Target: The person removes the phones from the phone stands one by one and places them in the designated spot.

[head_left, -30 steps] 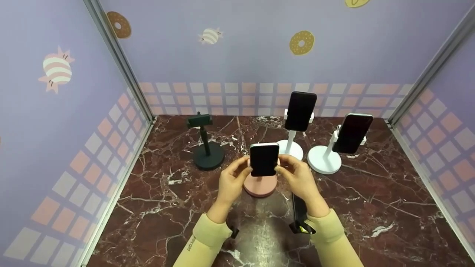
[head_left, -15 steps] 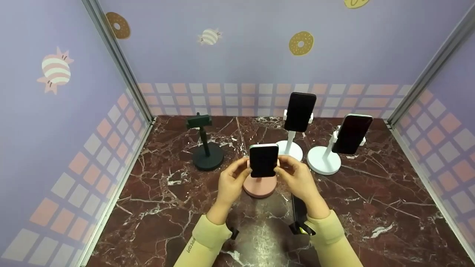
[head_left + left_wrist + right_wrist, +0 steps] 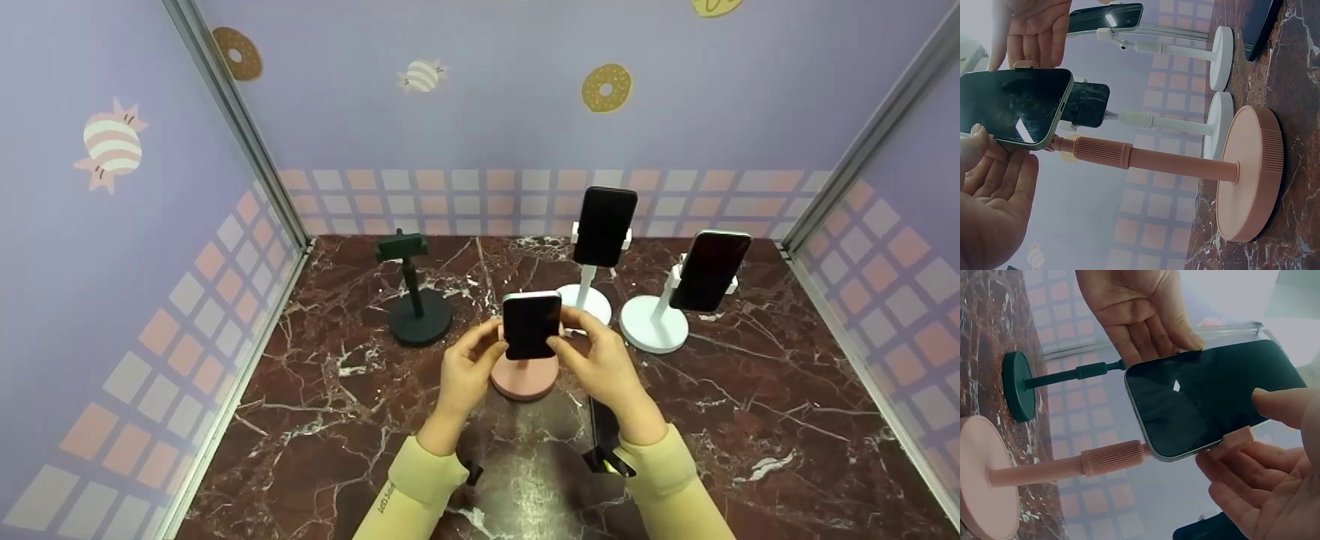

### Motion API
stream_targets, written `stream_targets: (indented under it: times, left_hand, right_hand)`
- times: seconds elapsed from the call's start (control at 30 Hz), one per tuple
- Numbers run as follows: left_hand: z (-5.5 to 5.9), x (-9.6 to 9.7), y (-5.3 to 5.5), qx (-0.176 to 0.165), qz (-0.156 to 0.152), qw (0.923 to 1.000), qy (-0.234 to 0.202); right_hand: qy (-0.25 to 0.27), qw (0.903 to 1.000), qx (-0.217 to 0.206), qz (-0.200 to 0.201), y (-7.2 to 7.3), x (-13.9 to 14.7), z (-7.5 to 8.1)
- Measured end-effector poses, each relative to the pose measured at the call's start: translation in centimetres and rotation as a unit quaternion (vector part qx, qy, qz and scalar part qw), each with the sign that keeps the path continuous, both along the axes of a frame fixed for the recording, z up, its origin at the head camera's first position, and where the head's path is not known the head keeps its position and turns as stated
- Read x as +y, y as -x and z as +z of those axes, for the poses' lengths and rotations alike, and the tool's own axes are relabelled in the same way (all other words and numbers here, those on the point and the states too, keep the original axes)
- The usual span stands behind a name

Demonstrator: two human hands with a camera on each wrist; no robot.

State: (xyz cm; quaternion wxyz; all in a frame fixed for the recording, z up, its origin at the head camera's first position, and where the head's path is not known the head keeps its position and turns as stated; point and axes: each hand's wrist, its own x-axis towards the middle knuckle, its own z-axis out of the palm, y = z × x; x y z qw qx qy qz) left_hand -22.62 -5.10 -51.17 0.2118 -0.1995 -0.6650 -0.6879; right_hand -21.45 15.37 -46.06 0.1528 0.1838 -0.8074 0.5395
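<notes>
A smartphone (image 3: 532, 325) with a dark screen and pale frame sits in the clamp (image 3: 1233, 441) of a pink phone stand (image 3: 525, 379). My left hand (image 3: 466, 369) holds the phone's left side, its thumb on the edge and its fingers curled behind. On the other side my right hand (image 3: 600, 360) grips phone and clamp, with its thumb over the screen's edge and the fingers behind. The stand's pink post (image 3: 1171, 163) rises from a round base. Much of the clamp is hidden behind the phone.
Two white stands, one at the back (image 3: 589, 304) and one at right (image 3: 655, 324), each bear a dark phone. A dark green stand (image 3: 420, 319) is at back left, its holder without a phone. Another phone (image 3: 604, 424) lies on the marbled table beneath my right wrist.
My right thumb has shifted slightly left, from the phone's edge onto its screen. My left hand, the phone and the pink stand stay almost the same.
</notes>
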Motion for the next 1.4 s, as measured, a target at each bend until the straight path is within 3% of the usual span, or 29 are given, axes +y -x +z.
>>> stream_targets:
  times: [0.13,0.27,0.47,0.7,0.9,1.03,1.17,1.4]
  left_hand:
    - [0.1,-0.1,-0.2,-0.018,-0.004,0.9998,0.003]
    - [0.2,-0.1,-0.3,-0.031,-0.008,0.9995,0.004]
    - [0.2,-0.2,-0.3,-0.023,-0.011,0.9997,0.000]
    - [0.2,-0.2,-0.3,-0.018,-0.016,0.9997,-0.002]
    - [0.2,-0.2,-0.2,-0.019,-0.004,0.9998,0.007]
    - [0.3,-0.2,-0.1,-0.026,0.007,0.9995,0.019]
    - [0.4,-0.3,-0.3,-0.038,-0.002,0.9990,0.022]
    - [0.2,-0.5,-0.3,-0.019,-0.013,0.9994,0.026]
  right_hand:
    - [-0.038,0.9980,0.051,-0.005,-0.2,-0.2,0.7]
    - [-0.054,0.9964,0.065,-0.008,-0.3,-0.3,1.0]
    - [-0.079,0.9927,0.091,-0.006,-0.4,-0.6,1.7]
    - [-0.137,0.9753,0.172,-0.023,-0.6,-1.7,3.3]
    - [-0.203,0.9529,0.217,-0.063,-0.9,-2.9,4.8]
    - [-0.234,0.9426,0.227,-0.073,-1.1,-3.7,5.5]
    - [-0.264,0.9355,0.220,-0.080,-1.4,-4.5,5.9]
    - [-0.312,0.9227,0.202,-0.104,-1.9,-5.9,6.4]
